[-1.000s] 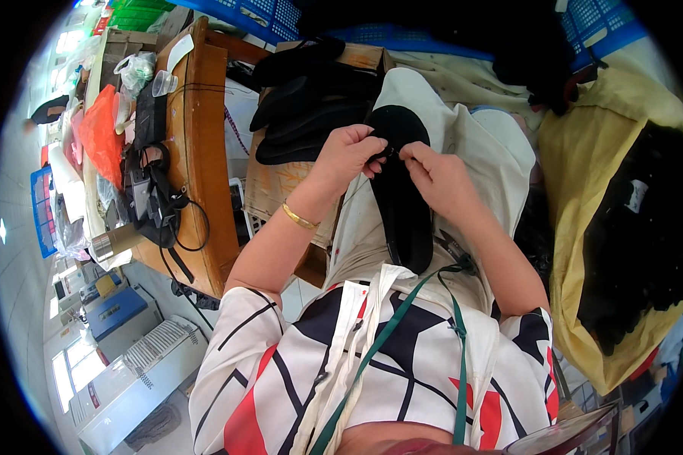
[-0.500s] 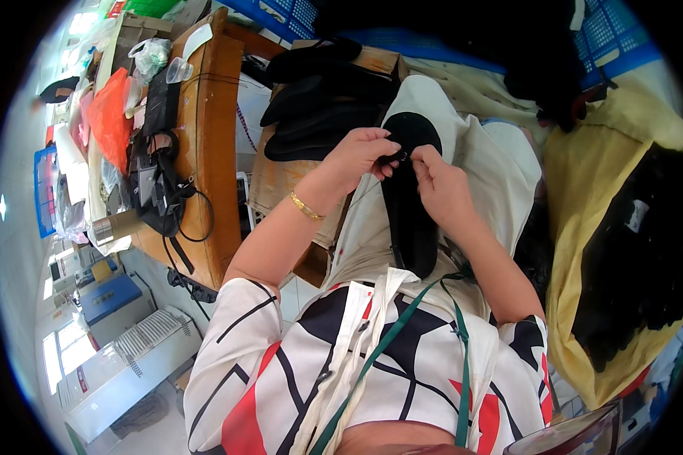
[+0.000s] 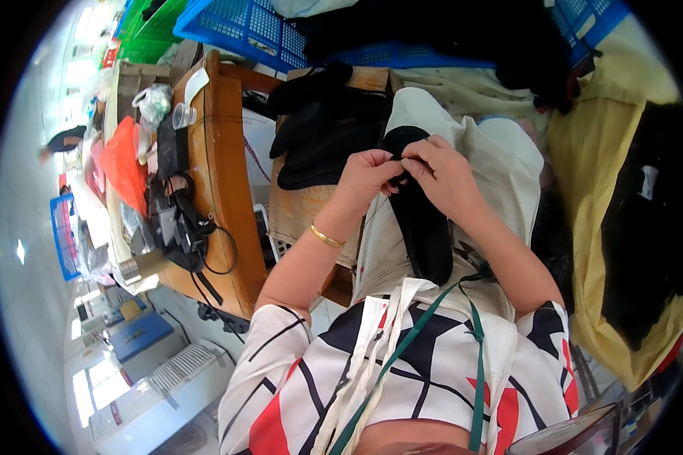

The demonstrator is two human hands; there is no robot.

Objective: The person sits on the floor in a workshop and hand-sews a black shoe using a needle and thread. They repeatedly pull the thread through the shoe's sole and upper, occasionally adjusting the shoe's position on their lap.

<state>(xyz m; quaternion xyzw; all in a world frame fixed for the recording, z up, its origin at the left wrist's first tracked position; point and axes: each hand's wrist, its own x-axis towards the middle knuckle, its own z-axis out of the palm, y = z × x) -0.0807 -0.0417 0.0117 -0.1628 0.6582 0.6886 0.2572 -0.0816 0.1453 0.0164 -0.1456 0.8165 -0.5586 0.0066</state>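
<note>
Across my lap, on the pale cloth (image 3: 501, 174), lies a long black sole-shaped piece (image 3: 426, 239); its rounded far end shows beyond my fingers. My left hand (image 3: 369, 178) is closed in a pinch at its upper part. My right hand (image 3: 444, 176) is closed too, its fingertips meeting the left ones over the piece. A small dark bit between the fingertips is too hidden to name. Several similar black pieces (image 3: 322, 136) are stacked on a cardboard box (image 3: 300, 208), just beyond my left hand.
Left stands a wooden table (image 3: 224, 174) with a red-orange plastic bag (image 3: 125, 163), a clear cup (image 3: 184, 115) and a black bag with straps (image 3: 178, 227). A yellow sack (image 3: 584, 182) of black material is at right. Beyond my knees sits a blue crate (image 3: 239, 34).
My right hand has turned and come closer to the left, now covering more of the black piece. The whole view has shifted slightly; the piece stays on my lap.
</note>
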